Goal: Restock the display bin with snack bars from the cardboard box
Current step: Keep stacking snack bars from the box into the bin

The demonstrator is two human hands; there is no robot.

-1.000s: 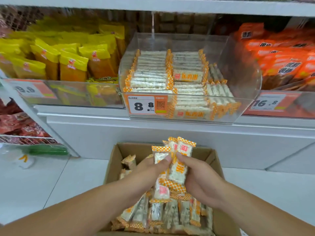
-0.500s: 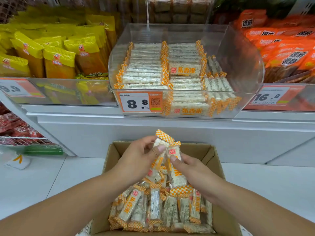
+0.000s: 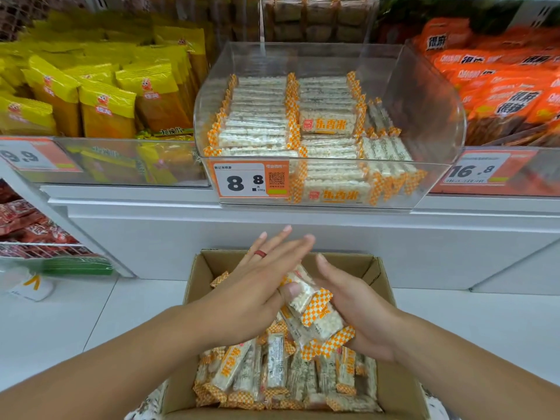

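Both hands are over the cardboard box [image 3: 377, 269] now. The left hand [image 3: 257, 286] has flattened out, fingers straight, a red ring [image 3: 260, 253] showing, its thumb pressing on the held snack bars [image 3: 315, 310]. Half a second ago those fingers were pinching bars upright; now the bundle lies tilted across the cupped right hand [image 3: 354, 304], whose fingers are only gently bent beneath it. Below them, the box is packed with more bars [image 3: 272, 371]. Above the box, on the shelf, the clear display bin [image 3: 424, 95] is partly filled with neat rows, an 8.8 price tag [image 3: 247, 179] on its front. Yellow packets [image 3: 106, 98] sit left of the bin, orange packets [image 3: 512, 86] right.
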